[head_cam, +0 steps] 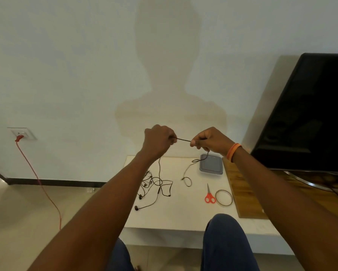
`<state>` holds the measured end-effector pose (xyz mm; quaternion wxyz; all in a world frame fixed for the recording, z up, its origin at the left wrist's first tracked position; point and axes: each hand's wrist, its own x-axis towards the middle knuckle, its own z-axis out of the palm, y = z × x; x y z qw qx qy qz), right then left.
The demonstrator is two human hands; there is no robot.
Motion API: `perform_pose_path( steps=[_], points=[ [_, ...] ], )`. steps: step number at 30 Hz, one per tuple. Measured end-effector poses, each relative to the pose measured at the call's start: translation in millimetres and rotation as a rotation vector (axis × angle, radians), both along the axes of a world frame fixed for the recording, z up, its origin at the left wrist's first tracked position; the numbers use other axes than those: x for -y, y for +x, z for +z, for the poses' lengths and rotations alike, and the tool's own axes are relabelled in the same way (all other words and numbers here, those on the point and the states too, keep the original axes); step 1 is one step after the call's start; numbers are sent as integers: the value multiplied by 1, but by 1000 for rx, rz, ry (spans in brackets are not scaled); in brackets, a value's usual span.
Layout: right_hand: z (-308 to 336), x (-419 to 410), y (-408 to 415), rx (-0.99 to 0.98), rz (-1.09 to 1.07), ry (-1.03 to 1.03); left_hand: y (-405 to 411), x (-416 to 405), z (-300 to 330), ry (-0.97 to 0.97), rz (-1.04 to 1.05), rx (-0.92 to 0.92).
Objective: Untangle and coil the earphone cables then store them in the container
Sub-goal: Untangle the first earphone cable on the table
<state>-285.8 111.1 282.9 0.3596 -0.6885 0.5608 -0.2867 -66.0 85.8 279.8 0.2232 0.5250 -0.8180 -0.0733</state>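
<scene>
Both hands are raised above the white counter (183,214). The left hand (158,141) and right hand (210,140) each pinch the dark earphone cable (183,140), a short stretch taut between them. Its ends hang to a tangle (157,184) below. The grey container (211,164) sits nearby. No writing is readable.

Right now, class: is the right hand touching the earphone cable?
Touching. The head view shows the right hand pinching the cable, which runs taut across to the left hand, also gripping it above the table.
</scene>
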Motion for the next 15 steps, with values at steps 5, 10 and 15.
perform_pose_path(
  steps=[5, 10, 15],
  points=[
    [-10, -5, -29, 69, -107, 81, 45, 13, -5, -6, 267, -30],
    [-20, -2, -36, 8, -135, 115, 46, 11, -12, -34, 339, -5],
    [-24, -2, -35, 2, -156, 121, 37, 8, -21, 193, 239, -94]
  ],
)
